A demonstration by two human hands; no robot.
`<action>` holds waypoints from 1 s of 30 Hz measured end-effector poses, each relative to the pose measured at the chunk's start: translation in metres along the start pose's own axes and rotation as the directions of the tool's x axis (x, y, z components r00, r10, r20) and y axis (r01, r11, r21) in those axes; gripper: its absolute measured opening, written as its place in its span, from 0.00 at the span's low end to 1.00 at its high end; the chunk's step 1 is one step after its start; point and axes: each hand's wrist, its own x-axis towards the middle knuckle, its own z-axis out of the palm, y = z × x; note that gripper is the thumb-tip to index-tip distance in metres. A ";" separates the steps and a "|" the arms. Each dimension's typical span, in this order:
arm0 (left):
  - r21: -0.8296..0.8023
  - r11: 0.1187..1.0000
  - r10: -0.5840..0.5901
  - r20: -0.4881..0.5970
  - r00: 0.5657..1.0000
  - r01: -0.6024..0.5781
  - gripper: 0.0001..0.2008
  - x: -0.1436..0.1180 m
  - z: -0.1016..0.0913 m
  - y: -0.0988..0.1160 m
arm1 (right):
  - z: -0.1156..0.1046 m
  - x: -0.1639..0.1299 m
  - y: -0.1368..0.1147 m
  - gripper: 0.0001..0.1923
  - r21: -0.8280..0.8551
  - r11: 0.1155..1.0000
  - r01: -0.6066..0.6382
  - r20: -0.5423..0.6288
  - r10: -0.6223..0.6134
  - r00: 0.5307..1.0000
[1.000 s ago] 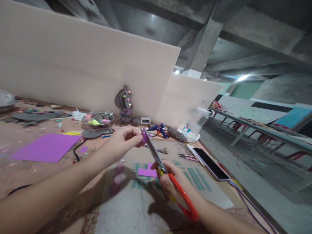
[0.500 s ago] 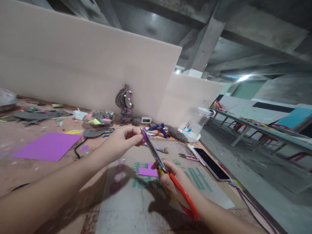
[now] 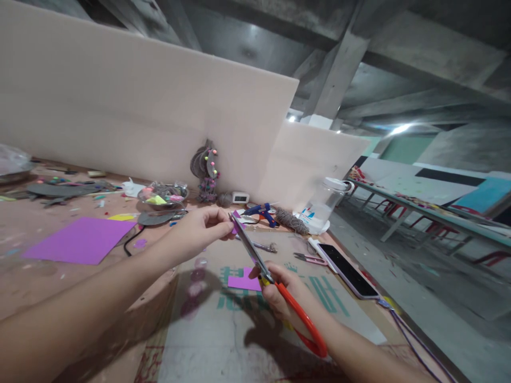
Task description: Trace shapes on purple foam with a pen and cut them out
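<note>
Between thumb and fingertips, my left hand (image 3: 209, 223) pinches a small purple foam or paper piece (image 3: 238, 226). My right hand (image 3: 285, 292) grips a pair of scissors (image 3: 305, 324) with red-orange handles, its blades pointing up and away. The blade tips lie against the small purple piece beside my left fingertips. Below the blades, a larger purple offcut (image 3: 241, 282) with a notched edge rests on the printed cardboard (image 3: 199, 340). A big purple sheet (image 3: 82, 240) lies on the table to the left.
Behind my hands are a blue glue gun (image 3: 263, 213), a yarn bundle (image 3: 291, 221), a clear jug (image 3: 321, 205) and a bowl of bits (image 3: 162, 197). On the right lie a phone (image 3: 349, 270) and small pink-handled snips (image 3: 311, 259). A pale board (image 3: 139, 101) stands at the back.
The view has shifted very slightly. Both hands, the scissors and the small purple piece keep nearly the same positions.
</note>
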 end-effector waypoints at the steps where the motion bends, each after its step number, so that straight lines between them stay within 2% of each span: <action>1: 0.000 1.000 -0.005 0.001 1.000 0.005 0.09 0.000 0.000 0.001 | -0.001 0.001 -0.001 0.30 0.005 1.000 -0.003 0.013 0.003 1.000; 11: -0.006 0.999 -0.047 0.016 0.999 0.047 0.08 0.001 -0.002 0.004 | -0.002 0.004 -0.001 0.29 0.042 0.999 0.006 0.039 -0.008 0.999; 21: 0.002 0.999 -0.033 0.073 0.997 0.033 0.09 0.002 -0.006 0.001 | -0.001 0.001 -0.002 0.28 -0.029 1.000 0.003 -0.037 -0.004 0.999; 25: 0.080 0.997 -0.022 0.137 0.990 0.011 0.10 0.007 -0.019 -0.006 | -0.010 0.004 -0.009 0.23 -0.183 0.983 0.033 -0.076 -0.048 0.996; 27: 0.211 0.977 -0.078 0.190 0.979 0.037 0.11 0.010 -0.027 -0.015 | -0.021 0.009 -0.011 0.19 -0.296 0.955 0.009 -0.114 -0.045 0.992; 28: 0.301 0.952 -0.120 0.214 0.969 0.052 0.12 0.012 -0.031 -0.022 | -0.027 0.013 -0.011 0.18 -0.373 0.928 -0.010 -0.097 -0.028 0.995; 30: 0.458 0.886 -0.190 0.210 0.959 0.075 0.13 0.016 -0.037 -0.038 | -0.042 0.021 -0.004 0.19 -0.594 0.804 -0.026 -0.158 -0.086 0.984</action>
